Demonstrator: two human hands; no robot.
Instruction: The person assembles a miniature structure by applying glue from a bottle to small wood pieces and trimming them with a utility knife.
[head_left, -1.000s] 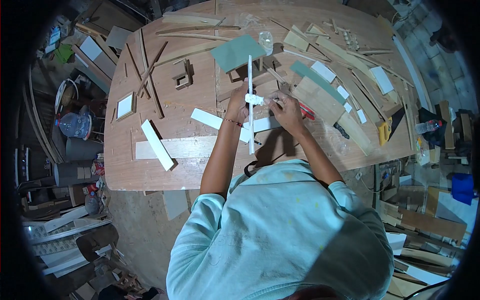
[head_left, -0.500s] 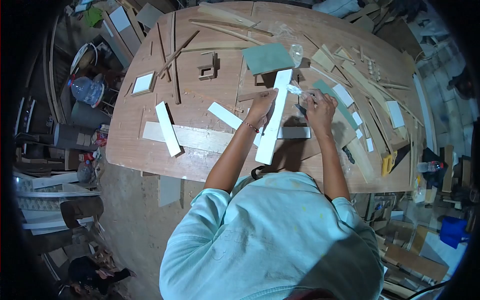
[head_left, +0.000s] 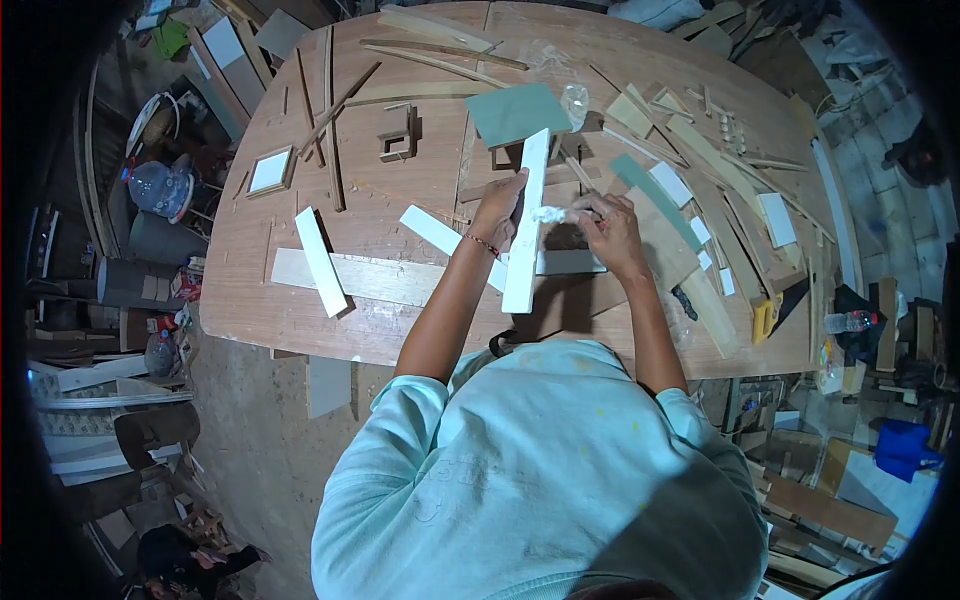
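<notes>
My left hand (head_left: pixel 497 212) is wrapped around a long white board (head_left: pixel 521 260), holding it tilted up above the table by its left edge. In my right hand (head_left: pixel 614 236) is a small tool with a white-covered end (head_left: pixel 548 214), pinched between the fingers. That end is against or just at the board's right edge; its exact kind cannot be made out. Behind the board's top stands a small piece with a green top (head_left: pixel 520 112). Under and beside my hands lie a white strip (head_left: pixel 440 234) and another pale strip (head_left: pixel 570 262) on the table.
On the left of the table (head_left: pixel 235 300) are a white strip (head_left: pixel 320 262) across a pale plank (head_left: pixel 385 278), a small framed panel (head_left: pixel 268 171) and a little wooden frame (head_left: pixel 396 135). Several slats, offcuts and a yellow-handled saw (head_left: pixel 766 318) lie right. A person (head_left: pixel 180 560) is at lower left.
The white-covered end has moved down along the board's right edge with my right hand. My left hand still grips the board. The whole view has shifted slightly.
</notes>
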